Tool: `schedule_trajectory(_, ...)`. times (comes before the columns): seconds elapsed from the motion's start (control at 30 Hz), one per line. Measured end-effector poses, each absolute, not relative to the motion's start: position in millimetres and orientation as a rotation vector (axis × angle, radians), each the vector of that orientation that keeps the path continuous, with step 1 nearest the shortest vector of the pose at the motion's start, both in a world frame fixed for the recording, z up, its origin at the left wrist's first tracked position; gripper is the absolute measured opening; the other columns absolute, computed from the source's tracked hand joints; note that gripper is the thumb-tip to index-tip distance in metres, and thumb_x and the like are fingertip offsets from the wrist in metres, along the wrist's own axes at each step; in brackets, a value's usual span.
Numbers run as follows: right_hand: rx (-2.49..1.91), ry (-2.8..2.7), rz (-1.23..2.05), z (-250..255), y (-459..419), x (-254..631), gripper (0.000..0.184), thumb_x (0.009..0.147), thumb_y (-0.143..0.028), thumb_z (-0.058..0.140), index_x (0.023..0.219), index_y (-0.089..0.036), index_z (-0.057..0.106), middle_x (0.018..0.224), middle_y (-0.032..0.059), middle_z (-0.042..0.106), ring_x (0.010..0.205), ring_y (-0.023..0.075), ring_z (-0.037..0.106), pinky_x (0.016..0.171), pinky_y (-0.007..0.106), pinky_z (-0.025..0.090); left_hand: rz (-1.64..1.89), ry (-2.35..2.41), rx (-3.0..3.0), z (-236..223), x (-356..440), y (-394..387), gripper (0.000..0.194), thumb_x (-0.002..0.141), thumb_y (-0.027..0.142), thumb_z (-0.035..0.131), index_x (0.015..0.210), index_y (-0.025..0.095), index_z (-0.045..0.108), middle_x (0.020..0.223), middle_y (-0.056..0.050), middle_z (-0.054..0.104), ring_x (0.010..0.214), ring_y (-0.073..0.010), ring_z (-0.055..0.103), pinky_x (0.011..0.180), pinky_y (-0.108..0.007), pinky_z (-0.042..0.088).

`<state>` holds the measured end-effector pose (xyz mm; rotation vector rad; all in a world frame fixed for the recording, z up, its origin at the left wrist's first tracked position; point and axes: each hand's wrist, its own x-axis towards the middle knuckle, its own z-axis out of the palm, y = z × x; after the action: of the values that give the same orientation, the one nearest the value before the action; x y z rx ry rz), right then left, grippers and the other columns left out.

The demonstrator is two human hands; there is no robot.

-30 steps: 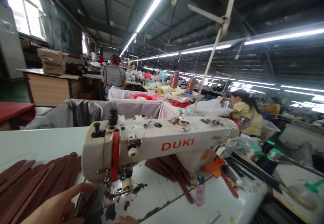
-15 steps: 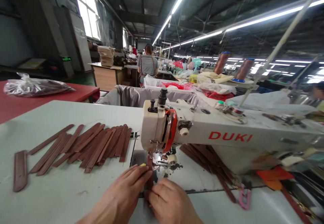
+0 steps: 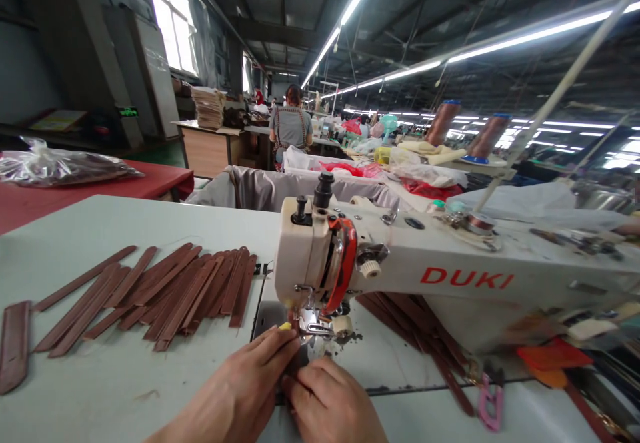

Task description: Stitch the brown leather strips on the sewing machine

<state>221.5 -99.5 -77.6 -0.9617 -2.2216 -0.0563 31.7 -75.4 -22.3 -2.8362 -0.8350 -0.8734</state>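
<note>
A white DUKI sewing machine (image 3: pixel 450 269) stands on the pale table (image 3: pixel 125 389). My left hand (image 3: pixel 245 389) and my right hand (image 3: pixel 327 403) lie side by side just in front of the presser foot (image 3: pixel 313 326), fingers pressed together on a narrow brown leather strip (image 3: pixel 295 363) that runs under the needle. The strip is mostly hidden by my fingers. A fan of several brown leather strips (image 3: pixel 165 293) lies left of the machine head, and one wider strip (image 3: pixel 14 346) sits at the far left edge.
More brown strips (image 3: pixel 420 336) lie under the machine arm, with pink snips (image 3: pixel 490 406) and an orange piece (image 3: pixel 550 356) to the right. A red table (image 3: pixel 100 186) with a plastic bag (image 3: pixel 60 166) is at back left. A person (image 3: pixel 291 126) sits ahead, back turned.
The view swung left and down from the room to the needle area. Both my hands came together on the strip at the presser foot and have since barely moved.
</note>
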Motion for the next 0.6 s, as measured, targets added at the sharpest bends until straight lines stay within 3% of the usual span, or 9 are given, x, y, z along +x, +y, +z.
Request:
schedule_trajectory(0.23, -0.925, -2.233, -0.114, -82.0, -95.7, 221.9, 0.022, 0.092, -0.014, 0.047, 0.094, -0.015, 0.068, 0.073, 0.0053, 0.062, 0.065, 0.0170, 0.056, 0.063, 0.026, 0.052, -0.853, -0.791, -2.792, -21.7, 32.8, -72.8, 0.052, 0.075, 0.002, 0.045, 0.126, 0.012, 0.053, 0.121, -0.007, 0.066, 0.116, -0.0185, 0.058, 0.110, -0.027, 0.037)
schedule_trajectory(0.6, -0.829, -2.144, -0.102, -53.7, -96.7, 218.6, 0.026, 0.085, -0.006, 0.045, 0.093, -0.011, 0.069, 0.083, 0.0090, 0.068, 0.071, 0.0178, 0.058, 0.066, 0.026, 0.056, -0.731, -0.890, -2.768, -9.0, 37.5, -79.0, 0.052, 0.073, -0.002, 0.037, 0.119, 0.010, 0.058, 0.115, -0.007, 0.069, 0.106, -0.0171, 0.064, 0.106, -0.026, 0.042)
